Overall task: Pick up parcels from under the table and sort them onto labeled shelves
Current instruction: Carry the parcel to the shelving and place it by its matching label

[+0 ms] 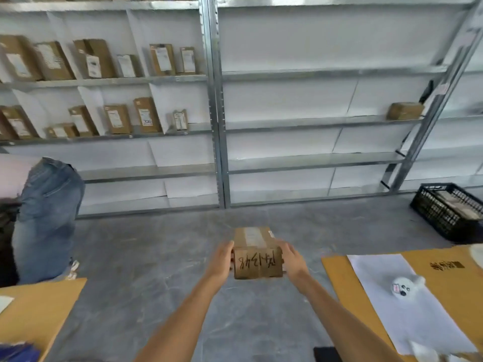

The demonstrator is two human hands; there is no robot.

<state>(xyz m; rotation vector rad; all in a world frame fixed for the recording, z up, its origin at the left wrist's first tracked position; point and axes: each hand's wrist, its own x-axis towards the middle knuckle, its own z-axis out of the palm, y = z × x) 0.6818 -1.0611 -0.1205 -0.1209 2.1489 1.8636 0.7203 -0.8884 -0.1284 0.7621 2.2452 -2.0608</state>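
i hold a small cardboard parcel (258, 257) out in front of me above the grey floor (162, 257), my left hand (220, 259) pressed to one side and my right hand (292, 259) to the other, fingers wrapped round its edges; a handwritten code faces me upside down; the pick-up looks done and the sorting step is in hand; ahead stand the metal shelves (313, 121), the left bays (104, 79) already lined with parcels, one lone box (404, 111) at right; next i must read the code and match it to a shelf label, none legible from here.
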